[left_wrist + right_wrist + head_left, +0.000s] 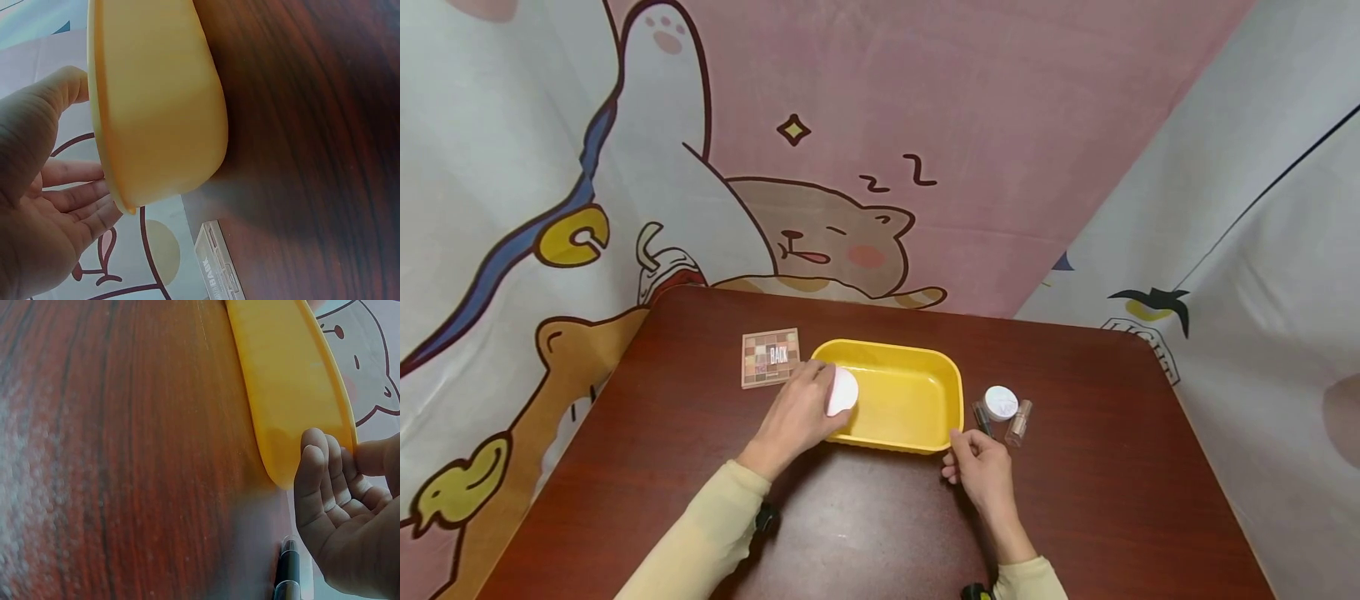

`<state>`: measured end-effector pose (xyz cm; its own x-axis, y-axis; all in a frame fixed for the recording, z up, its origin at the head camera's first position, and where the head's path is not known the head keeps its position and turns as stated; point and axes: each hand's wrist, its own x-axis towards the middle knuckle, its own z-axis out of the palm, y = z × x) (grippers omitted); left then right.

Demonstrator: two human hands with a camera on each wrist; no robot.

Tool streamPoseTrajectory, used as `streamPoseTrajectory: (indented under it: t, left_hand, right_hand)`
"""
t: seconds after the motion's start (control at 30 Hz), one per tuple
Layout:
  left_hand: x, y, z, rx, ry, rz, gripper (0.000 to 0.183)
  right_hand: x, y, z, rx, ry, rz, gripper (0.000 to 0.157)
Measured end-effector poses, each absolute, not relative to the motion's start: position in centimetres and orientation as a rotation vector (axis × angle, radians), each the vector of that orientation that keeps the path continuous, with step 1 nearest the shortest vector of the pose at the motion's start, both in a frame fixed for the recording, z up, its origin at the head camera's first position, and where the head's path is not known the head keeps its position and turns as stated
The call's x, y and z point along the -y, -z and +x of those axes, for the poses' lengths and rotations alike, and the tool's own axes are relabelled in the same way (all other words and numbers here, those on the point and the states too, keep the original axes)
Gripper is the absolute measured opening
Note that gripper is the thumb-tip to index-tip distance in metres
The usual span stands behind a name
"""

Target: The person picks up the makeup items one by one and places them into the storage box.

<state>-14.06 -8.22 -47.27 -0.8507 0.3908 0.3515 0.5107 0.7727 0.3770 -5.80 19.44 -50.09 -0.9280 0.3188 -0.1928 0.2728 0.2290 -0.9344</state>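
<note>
My left hand (797, 412) is over the left end of a yellow plastic tray (902, 404), thumb and fingers around a round white disc (844, 392), which looks like a puff or a compact. In the left wrist view the tray wall (162, 106) hides the disc, and the fingers are right at the rim. My right hand (985, 471) pinches the tray's near right corner. The right wrist view shows the thumb at the rim and curled fingers against the outer wall (287, 381).
An eyeshadow palette (771, 358) lies left of the tray. To the right are a small white-lidded jar (1001, 403), a slim dark tube (982, 419) and a pinkish tube (1018, 422). The brown table (1097, 467) meets a printed cloth (1000, 167) behind.
</note>
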Motion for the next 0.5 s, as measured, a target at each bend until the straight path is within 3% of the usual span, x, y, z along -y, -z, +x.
streamPoseTrajectory:
  t: [0.5]
  left_hand:
    - [7.51, 47.01, -14.47, 2.693, 0.597, -0.785, 0.052]
  right_hand:
    - [-19.5, 50.27, -5.81, 2.441, -1.828, -0.579, 0.033]
